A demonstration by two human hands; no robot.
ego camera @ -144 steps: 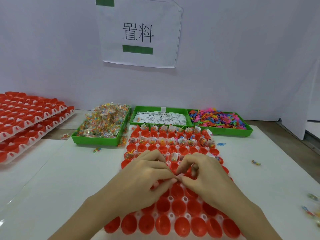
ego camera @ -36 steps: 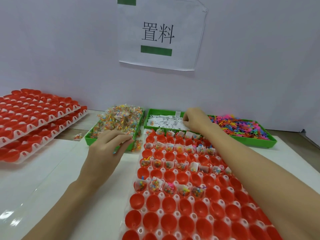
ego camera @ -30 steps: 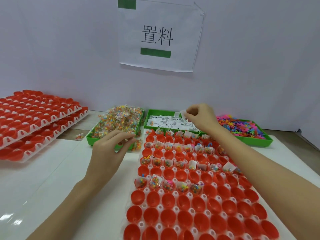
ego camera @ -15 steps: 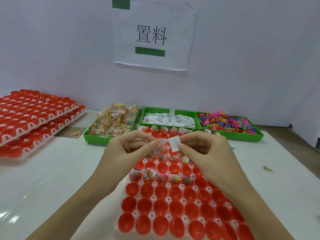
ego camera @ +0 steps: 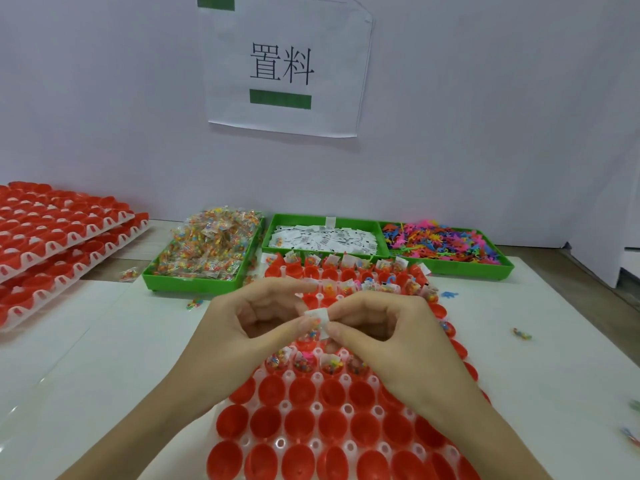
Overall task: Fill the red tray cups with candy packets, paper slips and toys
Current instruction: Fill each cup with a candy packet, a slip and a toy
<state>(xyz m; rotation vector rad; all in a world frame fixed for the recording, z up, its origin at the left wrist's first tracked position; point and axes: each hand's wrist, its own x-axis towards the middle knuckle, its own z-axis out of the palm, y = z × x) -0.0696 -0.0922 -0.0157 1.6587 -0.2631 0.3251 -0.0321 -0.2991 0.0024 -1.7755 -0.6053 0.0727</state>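
Observation:
The red tray of cups (ego camera: 301, 424) lies in front of me; its far rows hold candy packets, slips and toys, its near rows are bare. Above the tray's middle my left hand (ego camera: 252, 327) pinches a clear candy packet (ego camera: 313, 332) between thumb and fingers. My right hand (ego camera: 384, 336) pinches a white paper slip (ego camera: 320, 315) against that packet. The two hands meet fingertip to fingertip. Behind the tray stand three green bins: candy packets (ego camera: 207, 251), paper slips (ego camera: 322, 237), coloured toys (ego camera: 446, 242).
Stacked red cup trays (ego camera: 59, 244) sit at the far left. Loose candy packets (ego camera: 195, 303) and small toys (ego camera: 523, 334) lie scattered on the white table. A white wall with a paper sign (ego camera: 284, 64) closes the back.
Both hands came back from the bins, the left with a candy packet, the right with a paper slip. They have sunk slightly toward the tray's middle and pressed the two items together.

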